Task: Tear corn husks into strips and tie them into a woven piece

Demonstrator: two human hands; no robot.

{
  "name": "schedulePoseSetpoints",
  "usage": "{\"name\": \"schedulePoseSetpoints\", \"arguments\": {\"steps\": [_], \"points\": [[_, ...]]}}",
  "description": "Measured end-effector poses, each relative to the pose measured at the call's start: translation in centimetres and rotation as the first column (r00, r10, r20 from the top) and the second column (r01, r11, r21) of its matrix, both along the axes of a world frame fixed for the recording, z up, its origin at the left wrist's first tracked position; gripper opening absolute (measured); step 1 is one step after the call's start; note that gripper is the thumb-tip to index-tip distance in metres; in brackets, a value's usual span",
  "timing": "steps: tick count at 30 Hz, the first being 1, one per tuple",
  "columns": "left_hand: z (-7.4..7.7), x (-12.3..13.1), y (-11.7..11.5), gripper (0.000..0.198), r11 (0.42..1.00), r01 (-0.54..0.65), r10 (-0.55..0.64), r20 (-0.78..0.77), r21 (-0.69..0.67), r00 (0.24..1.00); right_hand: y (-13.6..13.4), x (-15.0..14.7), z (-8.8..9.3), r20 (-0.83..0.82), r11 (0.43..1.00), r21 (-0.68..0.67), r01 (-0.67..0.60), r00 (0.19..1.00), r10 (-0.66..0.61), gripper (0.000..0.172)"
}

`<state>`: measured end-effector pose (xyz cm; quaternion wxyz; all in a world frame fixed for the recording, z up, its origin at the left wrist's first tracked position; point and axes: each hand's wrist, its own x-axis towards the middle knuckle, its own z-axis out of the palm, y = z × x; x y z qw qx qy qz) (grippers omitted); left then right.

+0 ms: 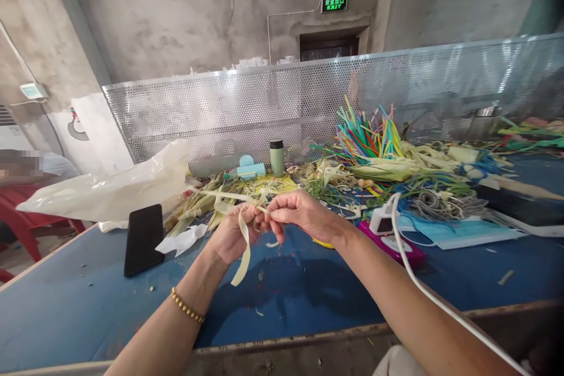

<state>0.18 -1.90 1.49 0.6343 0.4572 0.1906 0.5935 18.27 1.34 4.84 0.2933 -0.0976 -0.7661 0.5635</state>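
Note:
Both hands meet above the blue table, in the middle of the head view. My left hand (235,232), with a beaded bracelet on its wrist, is closed on a pale yellow-green flat strip (242,264). One end of the strip curls down past the fingers; another length stretches out to the upper left. My right hand (297,214) pinches part of the same pale material, its thumb and forefinger close to the left fingertips. The strip looks like dried husk or leaf. Just where the fingers meet, the details are too small to make out.
A black phone (143,239) and white paper scrap (181,239) lie left, near a plastic bag (118,185). Behind stand a green bottle (277,160) and a bundle of coloured stems (368,135). A white cable (409,270) crosses by a magenta device (399,247) and blue mask (462,232).

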Motion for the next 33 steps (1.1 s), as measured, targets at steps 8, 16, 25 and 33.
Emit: {"name": "schedulePoseSetpoints", "arguments": {"steps": [8,16,25,33], "points": [[0.8,-1.2,0.2,0.023,0.993,-0.013,-0.001,0.124,0.117,0.992,0.4,0.0,-0.4,-0.002,1.000,-0.026,0.014,1.000,-0.014,0.010],[1.2,-2.9,1.0,0.021,0.991,-0.127,0.108,0.306,0.042,0.946,0.8,-0.5,-0.8,0.128,0.995,-0.041,0.091,0.988,-0.085,0.012],[0.6,-3.3,1.5,0.019,0.997,-0.076,0.065,0.337,0.021,0.939,-1.2,2.2,-2.1,0.527,0.987,0.015,0.161,0.837,-0.145,0.011],[-0.5,-1.1,1.0,0.021,0.994,0.099,-0.101,0.044,0.051,0.994,-0.4,2.4,0.6,0.108,0.713,0.490,0.501,0.777,-0.620,0.021]]}}
